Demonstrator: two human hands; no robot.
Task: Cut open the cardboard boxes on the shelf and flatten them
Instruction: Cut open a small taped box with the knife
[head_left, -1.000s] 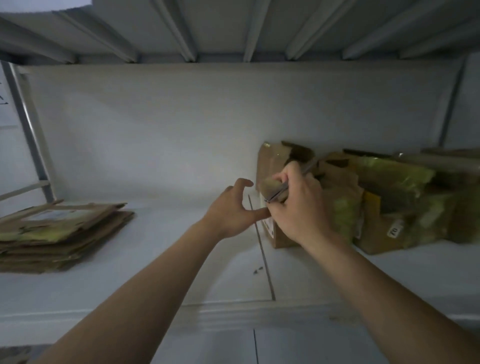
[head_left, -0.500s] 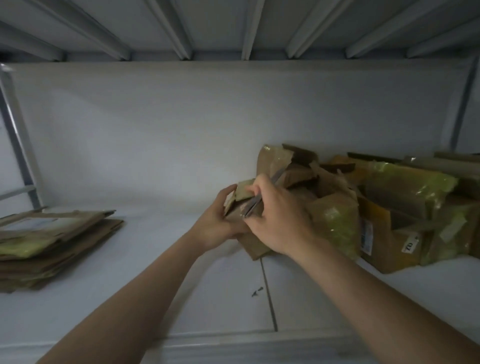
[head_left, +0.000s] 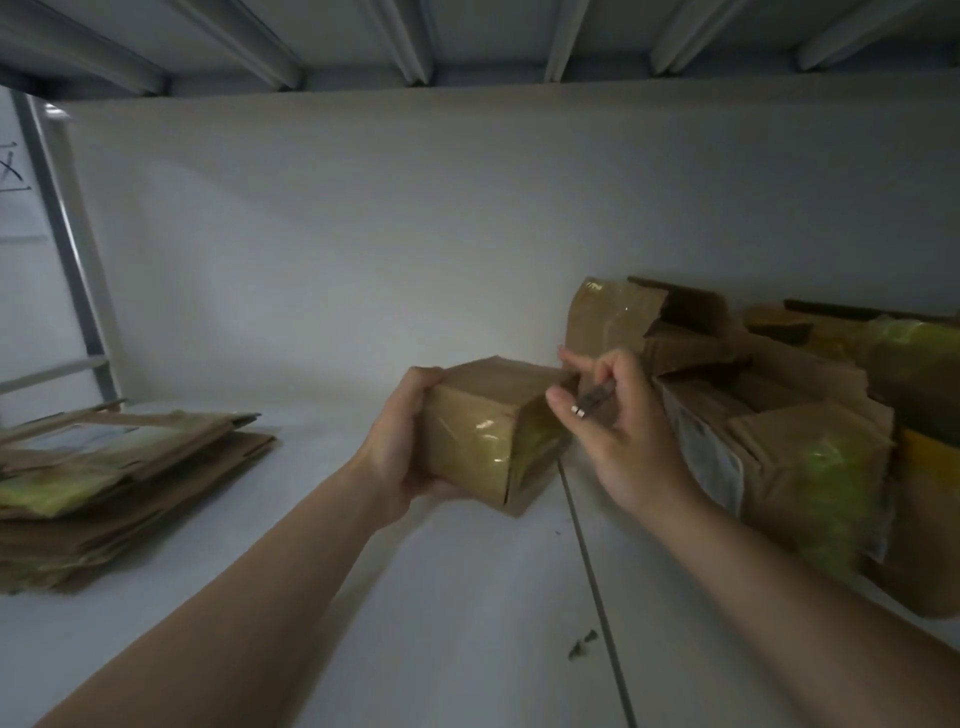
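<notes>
Cardboard box (head_left: 478, 436), taped, sits near the middle of the shelf (head_left: 311, 571) in our left hand (head_left: 397, 457), fingers clamped round its left end. Our right hand (head_left: 628, 441) pinches a cutter (head_left: 592, 401) just beside the box's right end. A flattened stack (head_left: 104, 467) lies at the left edge; other boxes (head_left: 779, 447) crowd the right.

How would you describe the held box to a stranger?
On the shelf, between the flat stack at left and the box pile at right, the left hand grips a taped box. The right hand holds a cutter beside it. It alone is held.
</notes>
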